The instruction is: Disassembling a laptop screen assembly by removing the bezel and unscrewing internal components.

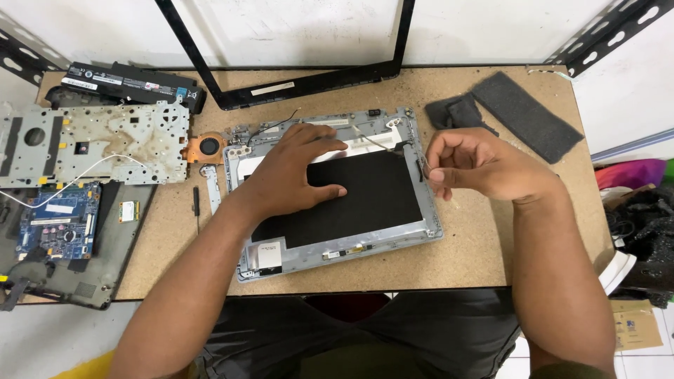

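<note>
The left hand (pixel 293 172) lies palm-down and flat on the black back of the laptop screen panel (pixel 365 200), fingers a bit spread, pinning it inside the grey lid shell (pixel 337 253) mid-table. The right hand (pixel 477 165) hovers at the lid's right edge, knuckles curled, thumb and forefinger pinching a thin wire (pixel 425 167). The forearms come in from below.

A dark rectangular screen panel (pixel 351 200) lies in its grey lid shell. A white label (pixel 269 254) sits at the panel's lower left corner. Far right of the panel lies a tan cardboard package (pixel 635 324) with a small blue label.
</note>
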